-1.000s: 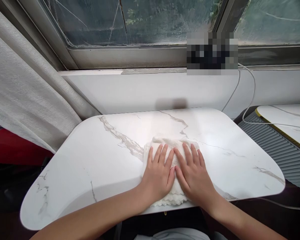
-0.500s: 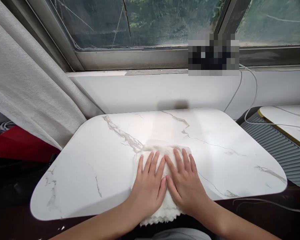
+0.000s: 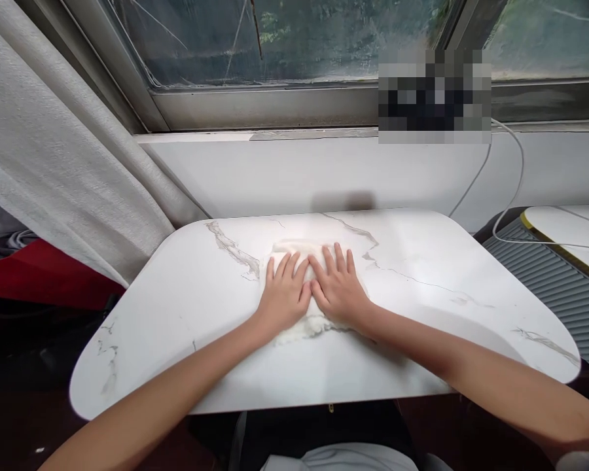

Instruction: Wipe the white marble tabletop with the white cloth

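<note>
A white cloth lies flat on a white marble-patterned table, near its middle. My left hand presses down on the cloth's left part with fingers outstretched. On the right part rests my right hand, palm down, its fingers spread. The two thumbs and index fingers almost meet at the centre of the cloth. Much of the cloth is covered by the hands; its far edge and ragged near edge show.
A grey-white curtain hangs at the left, above a red item. Behind the table are a white wall and a window. A pale cable runs down towards a second table at the right. A pixelated patch covers part of the sill.
Both hands and the cloth have slid forward, away from me, across the table. The cloth's near edge, earlier overhanging the table's front edge, now lies on the tabletop. The view has shifted slightly.
</note>
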The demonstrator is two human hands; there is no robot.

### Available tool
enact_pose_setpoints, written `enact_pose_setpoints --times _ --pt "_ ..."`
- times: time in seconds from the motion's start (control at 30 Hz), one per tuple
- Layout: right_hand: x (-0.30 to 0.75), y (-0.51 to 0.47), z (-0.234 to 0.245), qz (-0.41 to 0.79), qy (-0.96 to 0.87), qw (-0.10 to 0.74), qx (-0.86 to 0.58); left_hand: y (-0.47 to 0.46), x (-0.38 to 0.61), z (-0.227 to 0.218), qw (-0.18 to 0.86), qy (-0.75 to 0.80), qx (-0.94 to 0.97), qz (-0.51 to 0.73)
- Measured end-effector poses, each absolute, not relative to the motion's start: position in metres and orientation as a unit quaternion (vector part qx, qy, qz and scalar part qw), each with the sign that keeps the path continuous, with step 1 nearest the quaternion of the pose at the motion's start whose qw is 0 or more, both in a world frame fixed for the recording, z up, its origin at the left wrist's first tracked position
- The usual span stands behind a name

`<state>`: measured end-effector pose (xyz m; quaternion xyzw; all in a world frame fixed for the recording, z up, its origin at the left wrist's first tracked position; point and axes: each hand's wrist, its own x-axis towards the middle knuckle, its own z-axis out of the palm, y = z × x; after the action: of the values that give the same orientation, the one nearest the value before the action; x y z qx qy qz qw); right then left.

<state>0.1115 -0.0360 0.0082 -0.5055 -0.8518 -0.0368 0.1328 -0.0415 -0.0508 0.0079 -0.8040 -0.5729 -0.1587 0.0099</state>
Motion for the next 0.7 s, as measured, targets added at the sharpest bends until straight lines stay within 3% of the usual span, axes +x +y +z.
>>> enact_pose_setpoints --times 0.27,0.7 --pt "0.081 0.054 0.002 -0.033 -0.855 0.166 -0.491 0.039 -0.060 0.017 -0.090 -0.641 -0.728 -0.226" --pt "0.046 0.132 -0.007 -0.071 -0.848 0.198 -0.487 0.112 -0.089 0.014 -0.025 -0.652 -0.731 -0.199"
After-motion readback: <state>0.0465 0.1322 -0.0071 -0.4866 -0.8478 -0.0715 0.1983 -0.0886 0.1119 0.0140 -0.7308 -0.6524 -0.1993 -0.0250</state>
